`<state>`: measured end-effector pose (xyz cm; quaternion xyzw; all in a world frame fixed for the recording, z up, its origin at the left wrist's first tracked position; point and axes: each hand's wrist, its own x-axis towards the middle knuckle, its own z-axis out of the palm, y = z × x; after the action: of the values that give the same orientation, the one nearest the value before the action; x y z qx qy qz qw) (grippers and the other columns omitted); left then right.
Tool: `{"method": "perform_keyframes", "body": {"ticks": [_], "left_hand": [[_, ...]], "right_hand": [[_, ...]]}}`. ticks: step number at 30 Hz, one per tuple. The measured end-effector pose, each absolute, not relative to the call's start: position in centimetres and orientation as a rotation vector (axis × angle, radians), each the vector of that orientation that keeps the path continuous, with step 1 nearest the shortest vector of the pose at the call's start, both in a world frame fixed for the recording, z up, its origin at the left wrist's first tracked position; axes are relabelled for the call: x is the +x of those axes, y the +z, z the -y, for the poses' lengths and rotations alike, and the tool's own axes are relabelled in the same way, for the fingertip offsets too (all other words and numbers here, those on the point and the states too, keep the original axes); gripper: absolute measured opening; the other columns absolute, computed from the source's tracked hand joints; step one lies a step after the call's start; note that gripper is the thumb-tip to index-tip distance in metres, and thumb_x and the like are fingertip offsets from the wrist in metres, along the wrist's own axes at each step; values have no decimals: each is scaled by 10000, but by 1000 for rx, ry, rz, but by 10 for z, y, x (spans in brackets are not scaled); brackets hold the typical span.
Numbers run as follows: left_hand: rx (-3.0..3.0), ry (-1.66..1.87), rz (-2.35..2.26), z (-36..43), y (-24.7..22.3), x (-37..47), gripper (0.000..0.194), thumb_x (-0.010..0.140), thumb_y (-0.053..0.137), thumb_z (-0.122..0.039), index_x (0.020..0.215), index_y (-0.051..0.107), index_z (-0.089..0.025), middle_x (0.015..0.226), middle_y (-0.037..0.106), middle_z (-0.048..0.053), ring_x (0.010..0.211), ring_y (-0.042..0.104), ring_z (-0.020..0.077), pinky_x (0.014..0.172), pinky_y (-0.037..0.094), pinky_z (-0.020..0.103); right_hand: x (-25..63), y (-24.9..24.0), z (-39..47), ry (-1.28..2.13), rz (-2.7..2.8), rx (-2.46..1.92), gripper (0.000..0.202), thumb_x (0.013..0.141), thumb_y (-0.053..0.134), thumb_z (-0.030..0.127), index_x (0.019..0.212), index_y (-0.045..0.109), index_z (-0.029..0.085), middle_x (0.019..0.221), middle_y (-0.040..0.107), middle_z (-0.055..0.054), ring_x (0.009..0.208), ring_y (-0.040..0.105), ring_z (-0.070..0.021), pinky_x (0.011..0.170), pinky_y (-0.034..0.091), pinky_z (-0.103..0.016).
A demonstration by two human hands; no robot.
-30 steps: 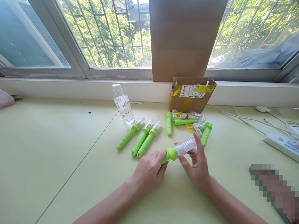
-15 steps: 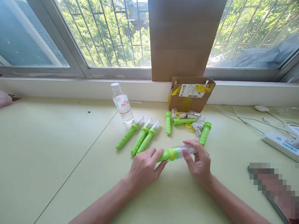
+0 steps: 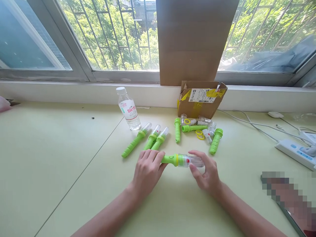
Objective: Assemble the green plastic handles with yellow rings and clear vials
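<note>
My left hand [image 3: 149, 166] is wrapped round the green handle of a light stick [image 3: 174, 160] with a yellow ring and a clear cap. Around the cap's right end, the thumb and fingers of my right hand [image 3: 206, 169] are apart, close to the plastic; whether they touch it is unclear. A red spot shows inside the cap. Beyond my left hand lie several capped green sticks [image 3: 134, 144]. Farther right are uncapped green handles [image 3: 177, 131], yellow rings [image 3: 200, 134], clear caps [image 3: 211, 127] and a small white piece [image 3: 206, 135].
A water bottle [image 3: 129, 110] stands behind the capped sticks. An open cardboard box [image 3: 198, 102] sits by the window wall. On the right are white cables [image 3: 259, 123], a power strip [image 3: 295, 153] and a partly pixelated flat object [image 3: 286, 204].
The held stick has turned nearly level and moved slightly left with my left hand. My right hand's fingers have spread from the cap, which they gripped before.
</note>
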<state>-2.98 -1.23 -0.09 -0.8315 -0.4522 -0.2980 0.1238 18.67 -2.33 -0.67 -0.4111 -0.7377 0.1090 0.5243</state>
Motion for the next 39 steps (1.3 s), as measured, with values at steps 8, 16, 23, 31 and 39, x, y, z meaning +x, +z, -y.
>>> {"method": "perform_keyframes", "body": {"ticks": [8, 16, 23, 31, 39], "left_hand": [[-2490, -905, 1211, 10, 4, -30, 289, 848, 516, -119, 1132, 549, -151, 926, 601, 98, 872, 535, 239, 800, 401, 378], [-2414, -970, 1073, 13, -3, -28, 286, 829, 519, -16, 1069, 575, -161, 879, 622, 74, 806, 560, 206, 739, 420, 336], [-2324, -984, 1020, 13, 1, -32, 324, 780, 590, 11, 1058, 598, -156, 857, 628, 79, 757, 541, 201, 706, 419, 336], [-2365, -838, 1031, 10, -1, -33, 254, 820, 557, -29, 1045, 584, -143, 839, 634, 63, 757, 572, 203, 710, 416, 331], [-2556, -689, 1189, 12, 0, -26, 156, 899, 470, -203, 1011, 568, -158, 740, 591, 24, 662, 561, 186, 576, 401, 299]], "right_hand": [[187, -10, 25, 263, 1781, -1030, 72, 859, 536, 231, 887, 581, 182, 616, 591, 15, 449, 496, -89, 430, 396, -199], [187, -11, 22, 206, 1750, -1063, 155, 864, 532, 249, 743, 588, 170, 502, 524, 38, 387, 436, -72, 386, 340, -183], [190, -12, 18, 93, 1833, -930, 136, 809, 633, 294, 839, 591, 169, 656, 617, -34, 531, 534, -123, 488, 423, -233], [187, -10, 15, -285, 2011, -925, 375, 738, 756, 280, 1067, 610, 176, 755, 691, -48, 634, 606, -159, 575, 462, -268], [187, -12, 15, -527, 2006, -975, 293, 734, 694, 34, 986, 653, 177, 886, 695, -82, 856, 612, -210, 716, 491, -300]]}}
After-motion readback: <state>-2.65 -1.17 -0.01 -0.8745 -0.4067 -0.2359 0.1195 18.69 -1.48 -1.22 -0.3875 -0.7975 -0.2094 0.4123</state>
